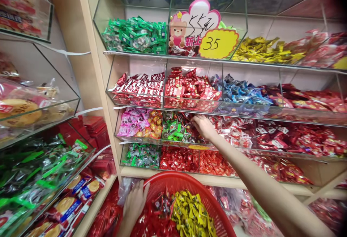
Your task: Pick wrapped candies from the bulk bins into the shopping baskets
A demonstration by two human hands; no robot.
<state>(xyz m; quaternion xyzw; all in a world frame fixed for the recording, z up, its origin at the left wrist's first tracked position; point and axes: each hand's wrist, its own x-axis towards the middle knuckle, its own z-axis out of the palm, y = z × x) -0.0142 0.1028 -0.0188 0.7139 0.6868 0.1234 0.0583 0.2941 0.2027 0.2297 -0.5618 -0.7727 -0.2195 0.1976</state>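
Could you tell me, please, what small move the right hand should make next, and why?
Probably close the right hand on a few dark-wrapped sweets: its fingertips appear to be among them, and the left hand is at the red basket's rim below. Whether it grips any now is unclear.

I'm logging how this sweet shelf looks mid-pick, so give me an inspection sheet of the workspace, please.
Surface: wooden shelf with clear-fronted bins, wrapped sweets in them.
Job's things: red basket below, holding yellow-wrapped sweets and red-wrapped sweets.
Clutter: clear plastic bag beside the left hand; more bagged sweets under the shelf.
Grips: left hand at the basket's rim; right hand in a bin beside green-wrapped sweets, anything held can't be made out.
Cables: nothing seen.
Surroundings: yellow card marked 35, overlapping a pink-edged card.
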